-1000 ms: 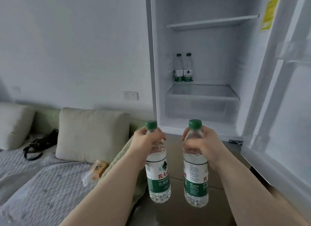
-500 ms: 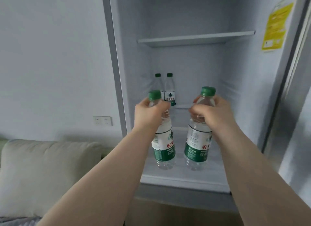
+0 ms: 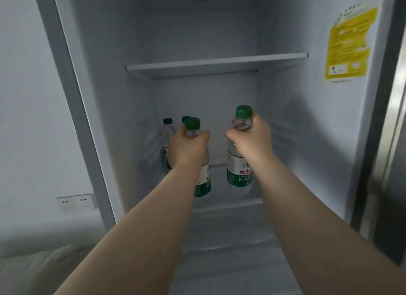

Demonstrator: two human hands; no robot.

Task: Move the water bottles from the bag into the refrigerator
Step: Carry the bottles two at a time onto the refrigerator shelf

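Reaching into the refrigerator (image 3: 296, 118), we grip one water bottle per hand: our left hand (image 3: 187, 147) clamps the left bottle (image 3: 204, 182) at its neck, our right hand (image 3: 252, 140) the right bottle (image 3: 238, 173). A moment ago both hung at its front edge; now they hang deep over the lower shelf (image 3: 219, 164), the left one just before two stored bottles (image 3: 168, 129) at its back-left corner. Setting down seems next.

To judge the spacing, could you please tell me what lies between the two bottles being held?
Nothing: in the head view, only bare refrigerator back wall shows between the left-hand bottle and the right-hand bottle.
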